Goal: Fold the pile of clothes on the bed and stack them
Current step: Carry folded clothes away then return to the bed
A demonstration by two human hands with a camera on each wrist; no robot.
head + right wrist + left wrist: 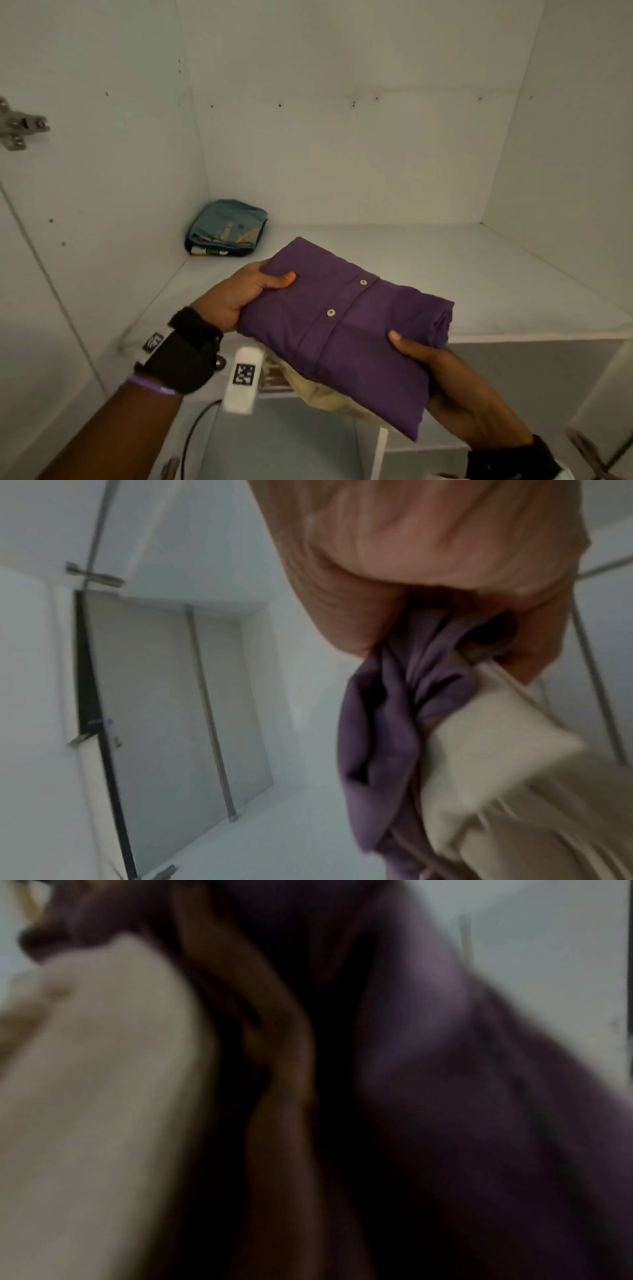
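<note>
A folded purple button shirt (346,325) lies on top of a folded cream garment (322,394), and both hands carry this stack over the front edge of a white wardrobe shelf (479,274). My left hand (246,294) grips the stack's left side, thumb on top of the purple cloth. My right hand (455,383) grips the near right corner, thumb on top and fingers underneath. In the left wrist view the fingers (281,1047) lie between cream cloth (103,1096) and purple cloth (462,1096). The right wrist view shows the purple shirt (387,723) and cream garment (514,791) pinched by my right hand (445,588).
A small folded blue-green stack of clothes (227,228) sits in the shelf's back left corner. White wardrobe walls close in on the left, back and right. A metal hinge (20,126) is on the left wall. A lower compartment divider (382,452) stands below the shelf.
</note>
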